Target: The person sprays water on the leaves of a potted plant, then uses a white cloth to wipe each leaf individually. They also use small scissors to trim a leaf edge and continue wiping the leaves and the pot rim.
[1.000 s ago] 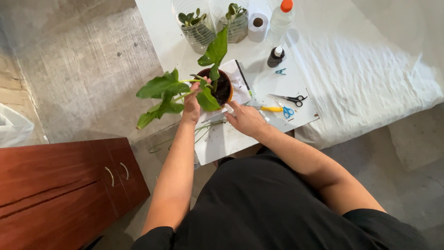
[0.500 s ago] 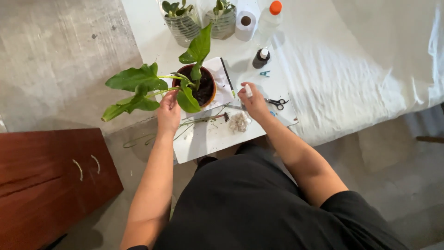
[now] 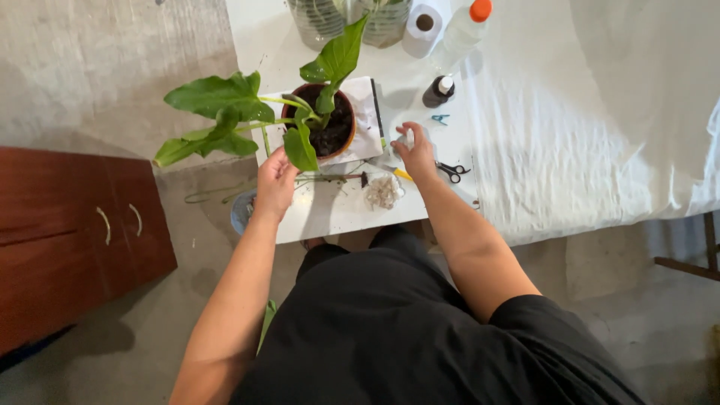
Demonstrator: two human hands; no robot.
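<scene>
A terracotta pot (image 3: pixel 291 120) with dark soil and a broad-leaved green plant (image 3: pixel 214 97) stands on a white sheet on the white table (image 3: pixel 330 210). My left hand (image 3: pixel 274 182) rests at the pot's near side, fingers up under the leaves. My right hand (image 3: pixel 415 150) hovers right of the pot, pinching a small white object (image 3: pixel 409 137). A small pale heap (image 3: pixel 383 191) lies on the table between my hands.
Black scissors (image 3: pixel 453 172), a blue clip (image 3: pixel 440 118), a dark dropper bottle (image 3: pixel 438 91), a paper roll (image 3: pixel 422 28), a clear bottle with an orange cap (image 3: pixel 469 22) and two clear jars with plants sit farther back. A wooden cabinet (image 3: pixel 67 240) stands to the left.
My right hand lifted from the table's near part with the small white object and moved up beside the pot. The pale heap became visible. The view shifted.
</scene>
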